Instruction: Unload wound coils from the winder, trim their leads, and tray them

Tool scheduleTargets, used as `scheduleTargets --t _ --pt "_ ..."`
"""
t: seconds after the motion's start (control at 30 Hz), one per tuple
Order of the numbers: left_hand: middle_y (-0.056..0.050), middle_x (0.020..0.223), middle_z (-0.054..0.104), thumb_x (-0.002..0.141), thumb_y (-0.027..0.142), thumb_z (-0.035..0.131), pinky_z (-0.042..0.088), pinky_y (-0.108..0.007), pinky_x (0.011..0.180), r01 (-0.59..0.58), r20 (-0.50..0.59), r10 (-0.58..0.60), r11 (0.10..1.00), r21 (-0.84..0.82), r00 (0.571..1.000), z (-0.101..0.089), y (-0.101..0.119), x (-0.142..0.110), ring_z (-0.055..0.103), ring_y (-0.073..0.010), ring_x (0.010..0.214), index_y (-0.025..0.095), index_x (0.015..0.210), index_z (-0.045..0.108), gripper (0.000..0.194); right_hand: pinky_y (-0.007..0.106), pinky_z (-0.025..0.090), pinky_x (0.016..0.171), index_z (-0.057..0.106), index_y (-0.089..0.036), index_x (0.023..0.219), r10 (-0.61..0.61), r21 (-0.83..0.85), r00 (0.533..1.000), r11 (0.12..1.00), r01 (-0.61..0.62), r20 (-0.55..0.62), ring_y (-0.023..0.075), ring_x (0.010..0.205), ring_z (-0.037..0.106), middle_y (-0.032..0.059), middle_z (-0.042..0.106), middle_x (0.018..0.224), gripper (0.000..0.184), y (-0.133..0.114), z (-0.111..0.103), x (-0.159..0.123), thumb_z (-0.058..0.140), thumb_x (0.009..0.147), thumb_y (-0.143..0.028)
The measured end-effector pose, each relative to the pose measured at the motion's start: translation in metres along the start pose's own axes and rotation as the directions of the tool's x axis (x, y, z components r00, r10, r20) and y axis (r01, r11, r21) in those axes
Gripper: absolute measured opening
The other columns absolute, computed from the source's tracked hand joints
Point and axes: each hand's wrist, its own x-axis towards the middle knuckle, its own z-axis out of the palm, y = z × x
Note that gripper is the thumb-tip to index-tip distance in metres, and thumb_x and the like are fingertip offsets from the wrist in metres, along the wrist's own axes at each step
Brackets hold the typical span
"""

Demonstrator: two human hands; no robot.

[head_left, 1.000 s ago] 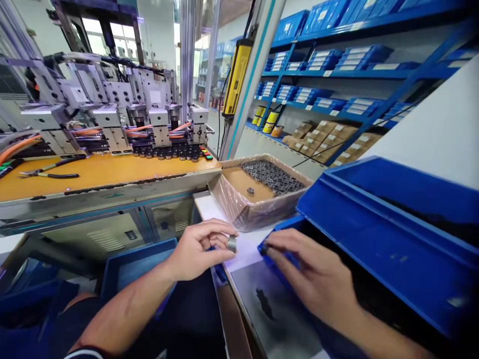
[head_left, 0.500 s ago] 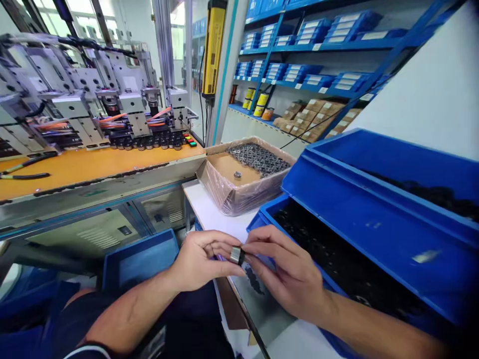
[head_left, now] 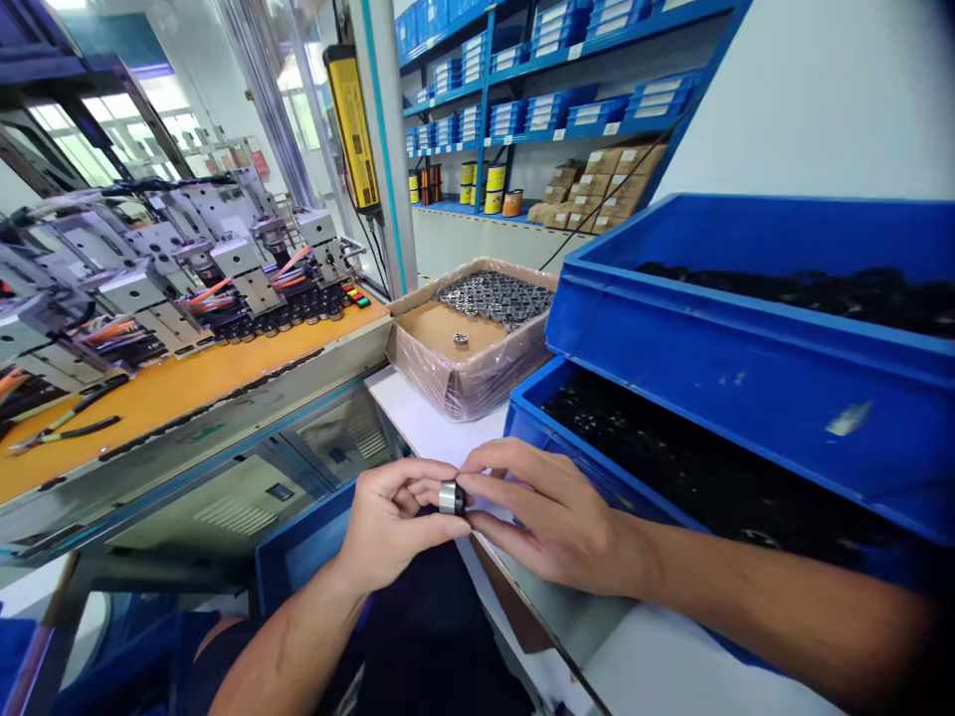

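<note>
Between thumb and fingers of my left hand (head_left: 395, 517) is a small silver metal ring (head_left: 448, 497). A black cap-like part (head_left: 460, 499) sits against the ring's right side; whether it is fully seated I cannot tell. The fingertips of my right hand (head_left: 552, 512) close on this black part from the right. Both hands meet above the near edge of the white table (head_left: 407, 403). Just beyond them stands a plastic-wrapped cardboard box (head_left: 463, 393) with rows of metal parts (head_left: 499, 295) and one loose part (head_left: 461, 340).
On the right, a blue bin (head_left: 746, 368) of black parts rests over a lower blue bin (head_left: 522, 398), also with black parts. To the left stands a machine bench (head_left: 298, 348) with pliers (head_left: 67, 428) and several black parts along its edge. Blue shelves (head_left: 484, 139) stand behind.
My right hand has come left from the lower blue bin, bringing a black part against the silver ring in my left hand. The view has turned to the right.
</note>
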Motion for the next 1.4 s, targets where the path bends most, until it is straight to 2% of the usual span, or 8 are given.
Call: scheduleTargets --t 0.2,0.33,0.5,0.73,0.9,1.17,1.4 --pt "-0.003 0.086 0.079 0.055 0.002 0.086 0.058 -0.02 0.072 0.033 -0.008 -0.034 0.998 -0.059 0.999 0.004 -0.003 -0.002 0.073 -0.0132 0.075 0.018 0.092 0.076 0.042 0.03 0.058 0.077 0.057 -0.012 0.11 -0.05 -0.012 0.999 0.999 0.05 -0.009 0.0181 0.095 0.062 0.0108 0.063 0.098 0.023 -0.002 -0.002 0.001 0.056 0.088 -0.006" --pt "-0.002 0.084 0.079 0.056 0.003 0.086 0.057 -0.019 0.073 0.038 0.0 -0.039 0.993 -0.11 0.999 0.007 -0.005 -0.005 0.072 -0.0115 0.075 0.019 0.092 0.077 0.041 0.031 0.058 0.076 0.057 -0.011 0.115 -0.029 0.012 0.999 1.0 0.028 0.016 0.0181 0.094 0.062 0.0121 0.062 0.103 0.029 -0.003 -0.003 0.0 0.058 0.086 -0.004" --pt "-0.003 0.085 0.079 0.055 0.001 0.086 0.057 -0.02 0.075 0.04 -0.009 -0.042 0.984 -0.173 0.999 0.01 -0.003 -0.004 0.072 -0.0116 0.077 0.019 0.091 0.077 0.042 0.032 0.06 0.076 0.058 -0.013 0.115 -0.017 0.024 0.999 1.0 0.015 0.049 0.0197 0.095 0.063 0.0121 0.063 0.102 0.028 -0.004 -0.004 0.001 0.058 0.088 -0.007" --pt "-0.004 0.083 0.079 0.05 0.0 0.088 0.057 -0.021 0.073 0.095 -0.024 -0.102 0.973 -0.209 0.994 0.008 -0.002 -0.004 0.072 -0.0124 0.075 0.016 0.089 0.077 0.044 0.032 0.06 0.076 0.057 -0.009 0.117 -0.023 0.019 0.996 1.0 0.021 0.086 0.0208 0.098 0.062 0.0144 0.062 0.105 0.031 -0.002 -0.002 0.0 0.06 0.087 -0.006" --pt "-0.005 0.083 0.078 0.049 0.003 0.089 0.056 -0.021 0.073 0.101 -0.039 -0.112 0.972 -0.211 0.993 0.005 -0.004 -0.005 0.072 -0.0123 0.075 0.015 0.09 0.077 0.044 0.029 0.059 0.075 0.059 -0.01 0.112 -0.027 0.02 0.995 0.999 0.025 0.093 0.019 0.096 0.062 0.0137 0.061 0.104 0.025 -0.001 0.0 -0.001 0.06 0.087 -0.005" --pt "-0.008 0.085 0.076 0.052 0.019 0.092 0.058 -0.031 0.075 0.127 -0.023 -0.131 0.985 -0.121 0.991 0.0 -0.009 -0.006 0.071 -0.0171 0.076 0.012 0.093 0.074 0.045 0.033 0.06 0.074 0.058 -0.011 0.116 -0.047 0.03 0.995 0.999 0.045 0.086 0.0213 0.093 0.064 0.0133 0.064 0.099 0.029 0.0 -0.002 0.002 0.061 0.086 -0.007" --pt "-0.007 0.083 0.077 0.05 0.017 0.092 0.058 -0.028 0.074 0.14 -0.05 -0.147 0.981 -0.133 0.988 0.001 -0.01 -0.007 0.071 -0.0156 0.075 0.012 0.092 0.075 0.046 0.032 0.06 0.072 0.059 -0.014 0.116 -0.033 0.038 0.996 0.999 0.03 0.081 0.0194 0.091 0.064 0.0112 0.064 0.098 0.029 0.0 -0.001 -0.001 0.06 0.088 -0.008"
